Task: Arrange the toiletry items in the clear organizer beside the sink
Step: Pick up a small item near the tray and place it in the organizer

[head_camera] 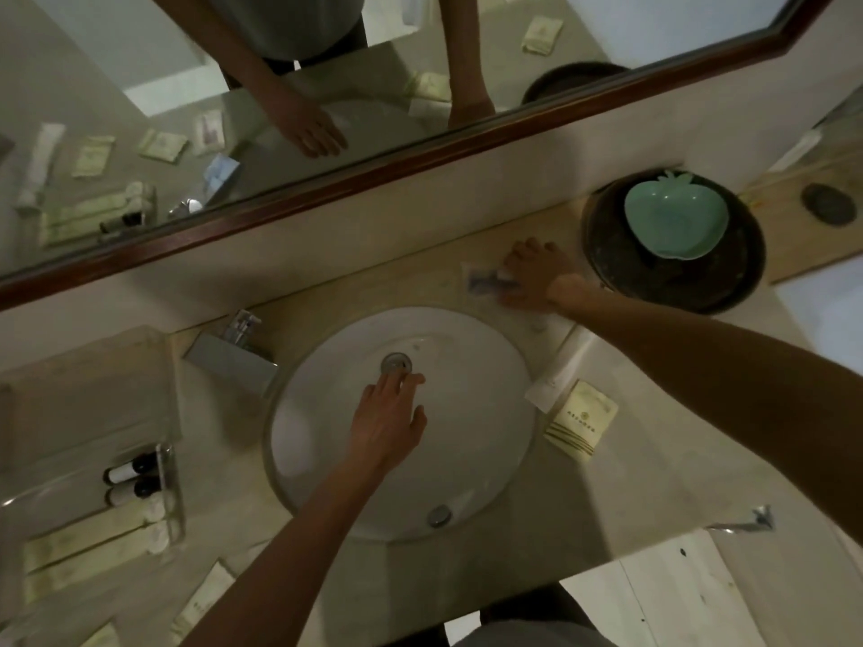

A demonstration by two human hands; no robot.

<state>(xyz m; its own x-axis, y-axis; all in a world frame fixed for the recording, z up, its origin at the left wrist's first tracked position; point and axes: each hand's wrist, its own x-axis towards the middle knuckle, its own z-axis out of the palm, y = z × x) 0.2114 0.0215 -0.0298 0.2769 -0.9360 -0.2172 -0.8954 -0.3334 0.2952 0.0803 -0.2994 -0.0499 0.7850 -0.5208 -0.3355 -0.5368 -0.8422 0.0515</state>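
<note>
Right hand [537, 277] lay behind the sink [490, 347], fingers curled onto a flat packet [490, 281]; grip unclear through blur. Left hand [390, 417] hovered over the basin, fingers spread, empty. Packet probably light, thin, slippery: pinch an edge. Organizer [163, 488] sat far left.

Counts, real side only, mirror reflections skipped:
- 2 small white bottles with dark caps [130, 478] in the clear acrylic organizer [168, 488]
- 2 long pale boxes [88, 548] in the same organizer
- 1 cream square sachet with gold stripes [581, 420]
- 1 white tube [558, 371]
- 1 blurred clear packet with dark contents [488, 282]
- 1 mint-green apple-shaped dish [675, 217] on 1 dark round tray [621, 254]
- 1 white round sink [467, 413], 1 chrome tap [233, 350]
- more cream sachets at the bottom-left edge [201, 604], cut off, count unclear
</note>
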